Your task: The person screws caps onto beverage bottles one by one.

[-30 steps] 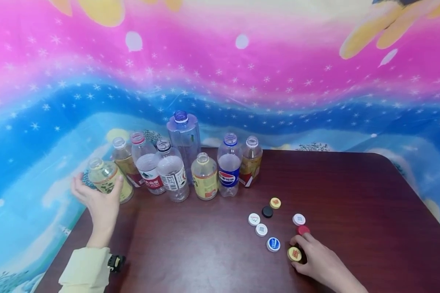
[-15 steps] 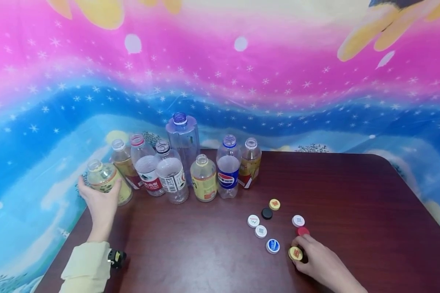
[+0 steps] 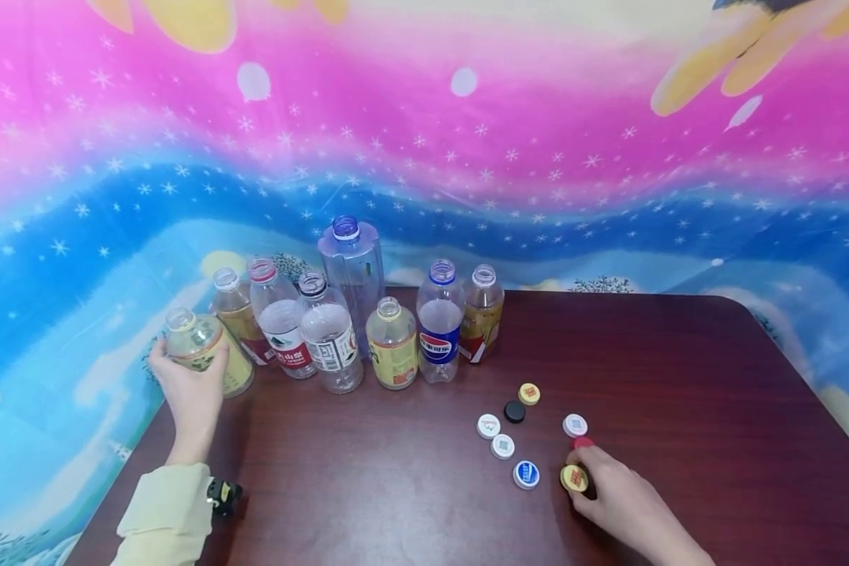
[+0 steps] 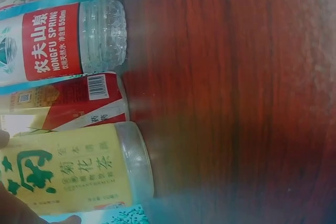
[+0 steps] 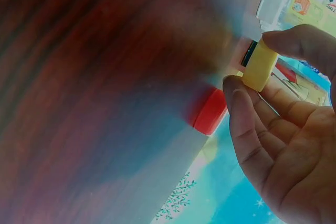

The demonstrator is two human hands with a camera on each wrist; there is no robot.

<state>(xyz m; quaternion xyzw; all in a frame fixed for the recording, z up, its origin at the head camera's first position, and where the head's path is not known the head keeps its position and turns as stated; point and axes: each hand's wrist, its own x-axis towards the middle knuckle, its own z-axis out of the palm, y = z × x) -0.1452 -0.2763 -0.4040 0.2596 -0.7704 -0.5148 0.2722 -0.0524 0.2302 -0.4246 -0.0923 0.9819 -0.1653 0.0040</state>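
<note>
My left hand grips a clear plastic bottle with a yellow label, standing uncapped at the left end of a bottle group. In the left wrist view that tea bottle fills the lower left, with fingertips at its side. Over on the right, my right hand pinches a yellow bottle cap between thumb and fingers. The right wrist view gives this cap from the side. A red cap lies just beyond those fingers, partly hidden by them.
Several uncapped bottles stand to the left hand's right, including a red-labelled water bottle, a Pepsi bottle and a tall purple-tinted bottle. Loose caps lie mid-table: black, blue, yellow and white. A patterned cloth hangs behind.
The left hand's spread fingers have closed in around the yellow-labelled bottle. My right hand and the yellow cap have shifted slightly away from me and to the right.
</note>
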